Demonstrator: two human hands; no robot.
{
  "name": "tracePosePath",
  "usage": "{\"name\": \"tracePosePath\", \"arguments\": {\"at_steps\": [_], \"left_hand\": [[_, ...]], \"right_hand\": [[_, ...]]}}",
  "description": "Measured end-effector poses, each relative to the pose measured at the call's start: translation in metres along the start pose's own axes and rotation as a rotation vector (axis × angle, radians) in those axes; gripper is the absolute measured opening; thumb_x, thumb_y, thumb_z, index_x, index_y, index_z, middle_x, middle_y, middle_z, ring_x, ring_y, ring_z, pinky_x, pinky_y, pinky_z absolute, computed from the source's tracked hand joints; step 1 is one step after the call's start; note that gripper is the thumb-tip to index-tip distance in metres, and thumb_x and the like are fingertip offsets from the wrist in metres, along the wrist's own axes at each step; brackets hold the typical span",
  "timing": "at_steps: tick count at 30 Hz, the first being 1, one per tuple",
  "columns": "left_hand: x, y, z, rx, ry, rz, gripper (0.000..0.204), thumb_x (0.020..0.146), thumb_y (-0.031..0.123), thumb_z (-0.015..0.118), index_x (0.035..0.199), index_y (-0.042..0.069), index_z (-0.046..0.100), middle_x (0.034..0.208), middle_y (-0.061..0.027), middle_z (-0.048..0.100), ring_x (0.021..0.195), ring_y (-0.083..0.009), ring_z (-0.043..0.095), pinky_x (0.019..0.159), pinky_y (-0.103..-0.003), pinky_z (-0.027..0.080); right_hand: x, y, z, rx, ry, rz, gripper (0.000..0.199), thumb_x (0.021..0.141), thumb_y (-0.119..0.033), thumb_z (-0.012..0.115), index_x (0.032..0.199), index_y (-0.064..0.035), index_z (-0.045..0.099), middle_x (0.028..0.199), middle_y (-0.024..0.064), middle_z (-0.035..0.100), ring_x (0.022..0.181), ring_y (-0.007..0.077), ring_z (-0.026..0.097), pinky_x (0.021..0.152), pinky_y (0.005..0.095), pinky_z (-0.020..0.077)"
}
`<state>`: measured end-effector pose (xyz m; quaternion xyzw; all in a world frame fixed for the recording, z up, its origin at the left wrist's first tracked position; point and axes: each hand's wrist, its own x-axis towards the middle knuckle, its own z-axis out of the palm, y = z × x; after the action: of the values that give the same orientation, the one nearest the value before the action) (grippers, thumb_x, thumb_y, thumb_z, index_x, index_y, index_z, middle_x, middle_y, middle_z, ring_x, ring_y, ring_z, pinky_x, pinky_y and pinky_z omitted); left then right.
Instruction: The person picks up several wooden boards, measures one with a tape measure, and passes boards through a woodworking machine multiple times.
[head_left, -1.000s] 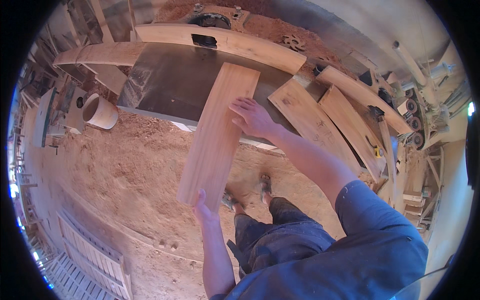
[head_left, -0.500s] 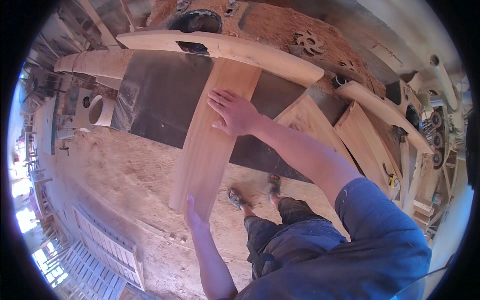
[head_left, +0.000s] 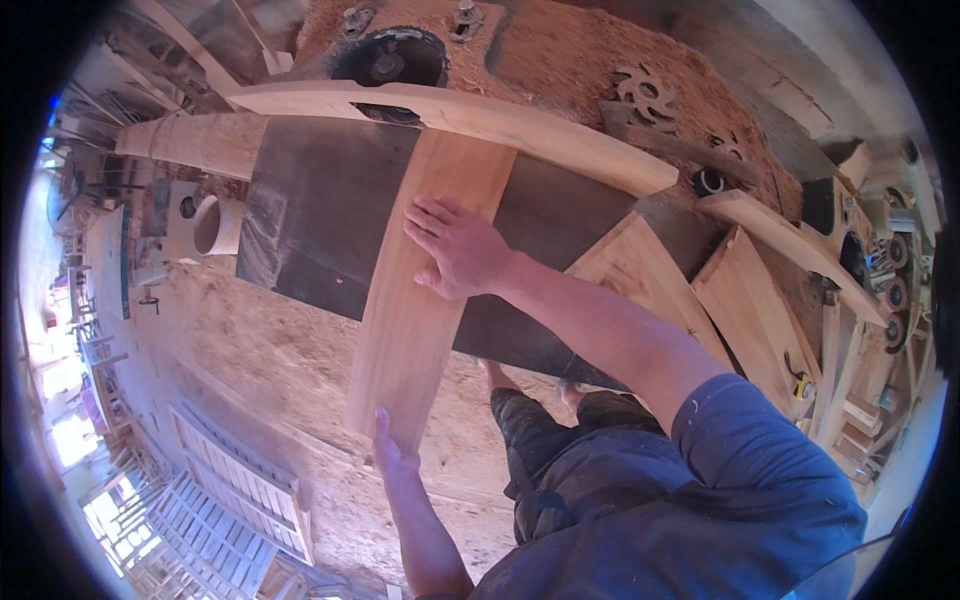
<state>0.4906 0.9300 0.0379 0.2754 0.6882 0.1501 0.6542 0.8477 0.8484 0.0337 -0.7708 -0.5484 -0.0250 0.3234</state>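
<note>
Spanning a dark table point(head_left: 325, 195), up to the fence point(head_left: 540, 129) at its far edge, with a board point(head_left: 405, 345); resting the right hand point(head_left: 458, 248), unclenched, on the board; gripping its end beyond the table's near edge with the left hand point(head_left: 396, 457).

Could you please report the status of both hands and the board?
Right hand resting on board; left hand holding its near end. Board partly on dark table. Wooden fence across its far end.

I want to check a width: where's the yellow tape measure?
In the head view, the yellow tape measure sits at the right, by the near end of a pale board.
</note>
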Motion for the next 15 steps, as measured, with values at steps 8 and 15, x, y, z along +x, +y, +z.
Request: {"name": "tracePosePath", "arguments": {"at_steps": [8, 15], "left_hand": [[0.010, 0.020, 0.002, -0.010, 0.037, 0.028, 0.066, 0.088, 0.038, 0.071, 0.136, -0.001, 0.047, 0.130, -0.0138, 0.056, 0.118, -0.0286, 0.056, 0.100, -0.043, 0.047], [0.031, 0.026, -0.009, -0.032, -0.003, 0.039, 0.071, 0.085, 0.042, 0.073, 0.137, 0.002, 0.047, 0.128, -0.0127, 0.058, 0.117, -0.0281, 0.056, 0.099, -0.043, 0.046]], "right_hand": [[0.025, -0.003, 0.011, -0.015, -0.101, 0.015, 0.071, 0.079, -0.043, 0.066, 0.128, 0.0071, 0.055, 0.142, 0.0201, 0.047, 0.137, 0.0314, 0.038, 0.116, 0.0422, 0.0257], [0.038, -0.005, 0.019, 0.000, -0.085, 0.010, 0.073, 0.078, -0.043, 0.067, 0.129, 0.0074, 0.054, 0.142, 0.0209, 0.048, 0.138, 0.0319, 0.037, 0.117, 0.0421, 0.0249]]}}
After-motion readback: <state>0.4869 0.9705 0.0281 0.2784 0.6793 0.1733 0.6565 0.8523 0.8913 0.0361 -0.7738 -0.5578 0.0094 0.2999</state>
